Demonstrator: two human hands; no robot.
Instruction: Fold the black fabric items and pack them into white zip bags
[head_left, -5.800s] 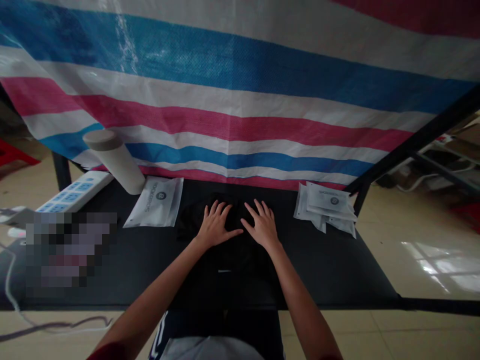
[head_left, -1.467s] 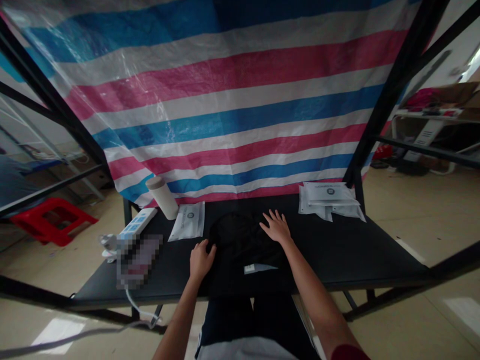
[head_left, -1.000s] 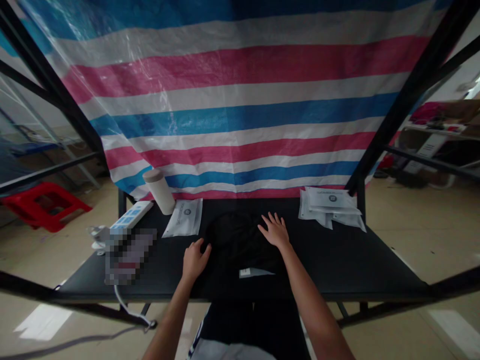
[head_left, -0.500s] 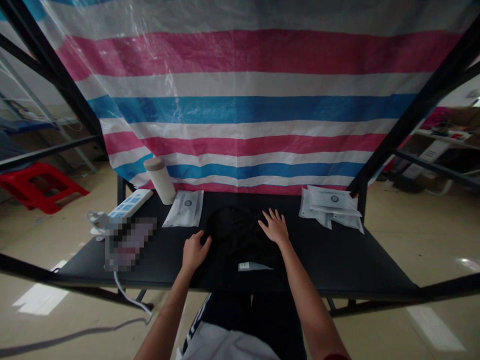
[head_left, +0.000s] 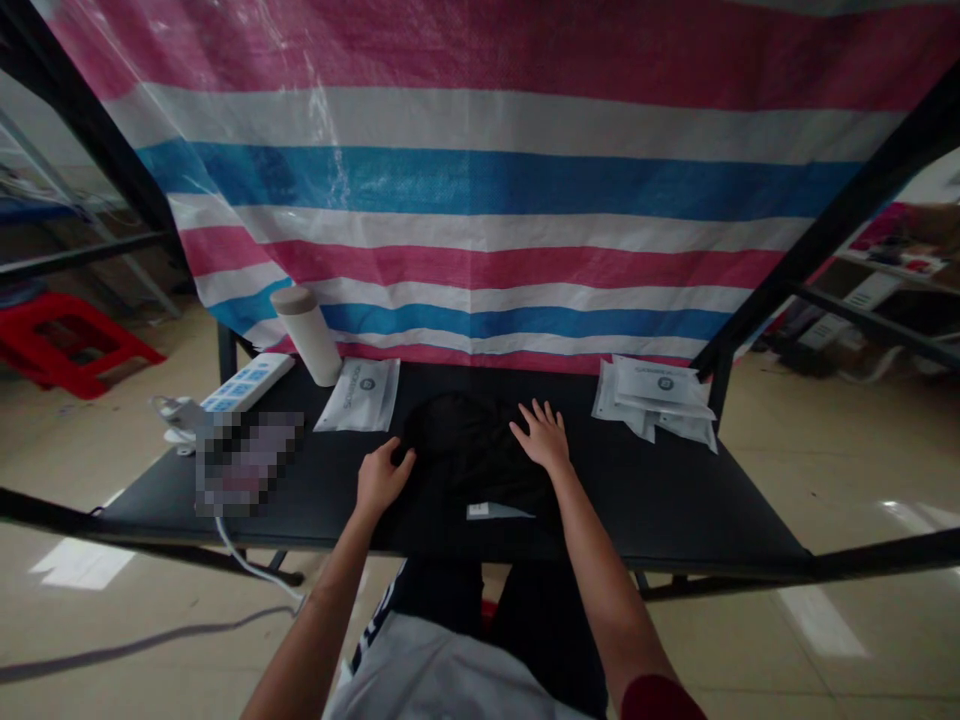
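A dark piece of black fabric (head_left: 480,440) lies spread on the black table in front of me, its outline hard to make out against the tabletop. Close to its near edge shows a small white and grey label (head_left: 499,511). My left hand (head_left: 381,478) is at the fabric's left edge, fingers curled and thumb bent toward them around the cloth. On the right side of the fabric, my right hand (head_left: 546,437) lies flat with its fingers spread, holding nothing.
At the table's left are a pale bottle (head_left: 306,335), a white power strip (head_left: 249,383) with a plug, a blurred-out flat object (head_left: 251,460) and a printed packet (head_left: 360,395). Several similar packets (head_left: 656,390) lie back right. A striped sheet (head_left: 465,180) hangs behind, between black frame posts.
The camera view has tilted down slightly, so the table and everything on it sit higher in the picture. Both hands keep nearly the same place and pose on the fabric.
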